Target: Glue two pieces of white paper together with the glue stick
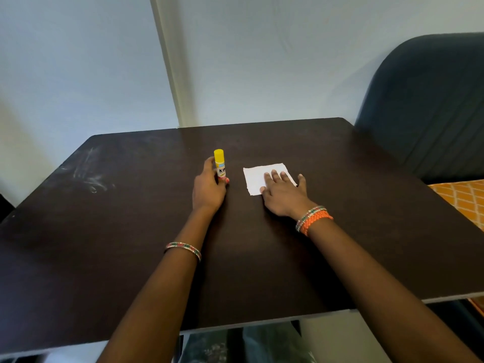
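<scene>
A person's left hand [208, 188] curls around one glue stick [220, 164], which stands upright on a dark table [131, 231] with its yellow cap on; fingers wrap the lower body of the tube while thumb and fingertips close on the label. The right hand [284, 191] lies flat and spread, palm down, pressing on white paper [258, 176] just right of the glue stick, the two apart. Only one white rectangle is visible; whether it is a single sheet or two stacked cannot be told. One beaded bangle [183, 248] circles the left forearm, and several bangles [313, 218], orange and beaded, sit bunched at the right wrist. Pale smudges [89, 176] mark the table's left side. One dark upholstered chair [429, 106] stands beyond the table's right corner, against a pale wall [78, 61].
</scene>
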